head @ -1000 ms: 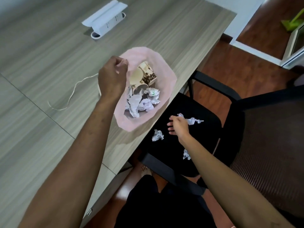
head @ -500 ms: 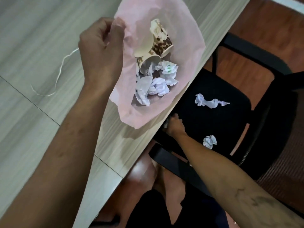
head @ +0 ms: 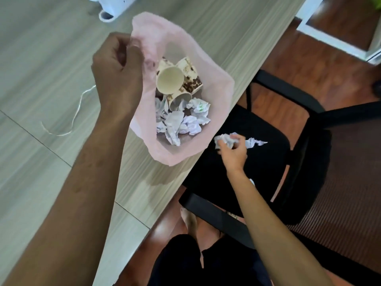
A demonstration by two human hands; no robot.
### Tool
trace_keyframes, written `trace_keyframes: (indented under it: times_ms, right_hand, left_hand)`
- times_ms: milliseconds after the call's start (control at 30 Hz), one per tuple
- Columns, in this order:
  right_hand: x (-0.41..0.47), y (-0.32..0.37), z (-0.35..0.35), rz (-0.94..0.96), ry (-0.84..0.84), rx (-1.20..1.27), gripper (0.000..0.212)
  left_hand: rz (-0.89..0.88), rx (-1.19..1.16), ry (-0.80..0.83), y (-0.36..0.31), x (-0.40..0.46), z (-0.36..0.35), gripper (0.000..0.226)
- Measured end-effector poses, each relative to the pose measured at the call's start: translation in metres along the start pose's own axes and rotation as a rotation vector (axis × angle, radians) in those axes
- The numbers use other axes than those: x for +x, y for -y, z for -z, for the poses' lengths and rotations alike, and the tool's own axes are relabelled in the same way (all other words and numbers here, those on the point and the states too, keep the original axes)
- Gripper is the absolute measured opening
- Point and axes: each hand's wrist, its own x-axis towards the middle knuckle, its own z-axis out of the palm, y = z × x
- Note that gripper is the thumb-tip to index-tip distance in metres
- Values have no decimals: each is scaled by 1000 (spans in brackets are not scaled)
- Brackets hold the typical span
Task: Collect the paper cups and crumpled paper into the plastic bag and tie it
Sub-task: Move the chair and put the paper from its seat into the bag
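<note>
Pinching the pink plastic bag (head: 218, 83) rim on the table (head: 51, 48), the left hand (head: 117, 73) holds it open; cups (head: 179, 79) lie inside. Right hand (head: 233, 149) fingers clamp a crumpled paper (head: 223, 140) above the chair seat (head: 268, 162).

Pink plastic bag (head: 216, 87), thin & translucent, mouth wide open, centre-top of frame, sitting on the table edge. Paper cups (head: 177, 79) inside, upper part of the bag: cream w/ brown coffee-bean print, lying tipped, one mouth facing the camera. Crumpled paper (head: 181, 120) below the cups in the bag, white wads, one w/ green marks. Another crumpled wad (head: 223, 140) right of the bag, pinched in fingers. One more loose piece (head: 255, 142) just right of it, twisted, on the black seat.
</note>
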Motion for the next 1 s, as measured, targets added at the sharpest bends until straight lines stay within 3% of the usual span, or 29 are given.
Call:
trace_keyframes:
  times_ms: [100, 167, 267, 333, 400, 467, 567, 667, 733, 833, 1000]
  right_hand:
    - [-24, 72, 20, 263, -35, 119, 46]
    - [-42, 112, 19, 425, 36, 132, 48]
    - [-62, 149, -6, 517, 295, 32, 48]
    - [-64, 158, -24, 545, 493, -182, 45]
    - [-61, 162, -29, 553, 588, -307, 36]
    - [-54, 161, -21, 543, 545, -222, 26]
    - [-34, 147, 5, 523, 325, -105, 10]
    - [-1, 115, 34, 476, 20, -94, 8]
    - [25, 82, 44, 342, -81, -107, 10]
    - [63, 26, 41, 138, -53, -237, 7]
    - [109, -48, 23, -23, 147, -552, 39]
  left_hand:
    - [15, -3, -12, -11, 4, 6, 20]
    - [24, -19, -9, -17, 6, 6, 19]
    - [38, -34, 18, -24, 7, 0, 17]
    - [38, -49, 30, -28, 5, -7, 18]
    - [33, -57, 35, -32, 3, -16, 18]
    - [37, -60, 50, -33, 2, -26, 16]
    - [33, -59, 135, -33, 3, -40, 12]
    - [13, -60, 184, -37, 1, -57, 16]
    - [8, -65, 195, -37, -2, -70, 16]
    - [36, -64, 238, -26, -10, -91, 13]
    - [33, -24, 274, -6, -24, -116, 14]
